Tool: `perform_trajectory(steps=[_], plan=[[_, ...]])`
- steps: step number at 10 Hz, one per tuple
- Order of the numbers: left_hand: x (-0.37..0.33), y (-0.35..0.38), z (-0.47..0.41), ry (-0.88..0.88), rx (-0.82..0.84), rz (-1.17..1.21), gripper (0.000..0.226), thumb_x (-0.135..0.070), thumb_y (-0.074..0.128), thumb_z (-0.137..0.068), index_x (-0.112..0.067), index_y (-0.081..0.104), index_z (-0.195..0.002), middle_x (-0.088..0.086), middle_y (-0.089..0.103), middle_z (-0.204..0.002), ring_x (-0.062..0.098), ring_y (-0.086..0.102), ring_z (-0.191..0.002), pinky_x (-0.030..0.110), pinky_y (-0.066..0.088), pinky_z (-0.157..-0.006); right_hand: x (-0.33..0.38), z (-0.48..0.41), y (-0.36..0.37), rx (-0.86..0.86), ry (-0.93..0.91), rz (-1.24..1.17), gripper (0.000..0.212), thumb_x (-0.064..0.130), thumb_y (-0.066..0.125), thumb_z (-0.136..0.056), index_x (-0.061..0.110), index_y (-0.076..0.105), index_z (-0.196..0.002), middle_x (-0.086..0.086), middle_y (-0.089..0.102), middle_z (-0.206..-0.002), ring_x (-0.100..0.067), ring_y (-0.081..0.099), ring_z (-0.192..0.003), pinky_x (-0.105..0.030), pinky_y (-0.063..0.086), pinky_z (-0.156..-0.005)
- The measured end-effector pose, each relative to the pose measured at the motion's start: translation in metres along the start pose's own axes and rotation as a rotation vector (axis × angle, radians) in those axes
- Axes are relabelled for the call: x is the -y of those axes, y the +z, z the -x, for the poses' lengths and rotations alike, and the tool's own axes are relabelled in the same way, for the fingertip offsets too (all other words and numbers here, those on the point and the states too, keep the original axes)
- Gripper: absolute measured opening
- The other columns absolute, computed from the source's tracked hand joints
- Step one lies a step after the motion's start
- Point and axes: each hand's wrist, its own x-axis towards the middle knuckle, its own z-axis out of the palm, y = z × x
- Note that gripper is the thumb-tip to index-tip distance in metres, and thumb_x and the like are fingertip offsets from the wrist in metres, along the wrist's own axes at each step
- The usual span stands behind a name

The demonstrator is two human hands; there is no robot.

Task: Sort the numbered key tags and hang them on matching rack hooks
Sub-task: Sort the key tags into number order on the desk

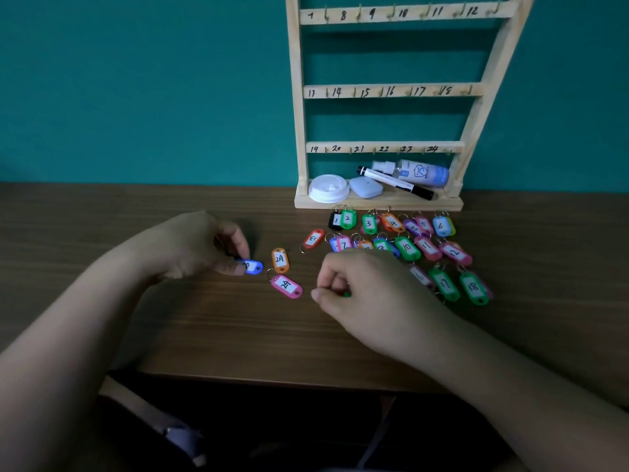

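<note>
My left hand (204,245) pinches a blue key tag (253,266) against the table. Beside it lie an orange tag marked 24 (280,259), a pink tag marked 24 (287,286) and a red tag (313,239). My right hand (360,284) is curled over a small green tag (346,294), mostly hidden under the fingers. Behind it, several numbered tags lie in rows (406,247), from 1 to 18. The wooden rack (384,90) stands against the wall with numbered hooks, all bare.
On the rack's base shelf (377,201) lie a white lid (328,188), a pale blue case (366,187), a black marker (396,182) and a spray bottle (417,172). The brown table's front edge (272,381) runs close to my body.
</note>
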Motion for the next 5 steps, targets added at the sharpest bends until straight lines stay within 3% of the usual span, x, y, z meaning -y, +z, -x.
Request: perform_trajectory(steps=[1,2,3,4,5], plan=[[0.007,0.005,-0.001,0.013,-0.003,-0.035,0.021,-0.014,0.081,-0.091,-0.032,0.078,-0.102,-0.012,0.078,-0.096,0.008,0.074,-0.094,0.02,0.054,-0.08,0.002,-0.009,0.009,-0.03,-0.045,0.034,0.013,0.037,0.074,-0.094,0.027,0.068,-0.087,0.013,0.059,-0.083,-0.006,0.058,-0.082,-0.034,0.052,-0.073],[0.0,0.007,-0.003,-0.021,-0.02,-0.029,0.016,-0.018,0.08,-0.092,-0.031,0.077,-0.102,-0.009,0.078,-0.097,0.012,0.073,-0.095,0.031,0.057,-0.088,0.0,-0.021,0.013,-0.076,-0.05,0.07,0.012,0.035,0.075,-0.094,0.026,0.069,-0.087,0.013,0.058,-0.085,-0.01,0.058,-0.085,-0.034,0.051,-0.074],[-0.001,0.008,-0.003,0.036,-0.045,0.024,0.014,-0.017,0.08,-0.092,-0.028,0.077,-0.1,-0.007,0.077,-0.097,0.015,0.073,-0.095,0.03,0.055,-0.086,-0.006,-0.035,0.01,-0.102,0.001,0.102,0.009,0.032,0.073,-0.096,0.026,0.07,-0.09,0.01,0.062,-0.089,-0.011,0.061,-0.084,-0.033,0.053,-0.074],[0.0,0.008,-0.002,0.039,-0.041,0.082,0.013,-0.022,0.084,-0.089,-0.033,0.077,-0.09,-0.01,0.077,-0.091,0.011,0.072,-0.092,0.028,0.054,-0.084,-0.015,-0.049,0.005,-0.123,0.052,0.134,0.008,0.032,0.072,-0.096,0.027,0.072,-0.091,0.009,0.067,-0.09,-0.012,0.065,-0.085,-0.033,0.055,-0.075],[-0.004,0.005,0.002,0.092,-0.091,0.185,0.013,-0.027,0.088,-0.084,-0.035,0.079,-0.086,-0.013,0.078,-0.087,0.007,0.072,-0.086,0.035,0.054,-0.09,-0.018,-0.058,0.007,-0.127,0.058,0.125,0.005,0.031,0.073,-0.096,0.027,0.073,-0.093,0.008,0.069,-0.092,-0.013,0.066,-0.085,-0.035,0.056,-0.077]])
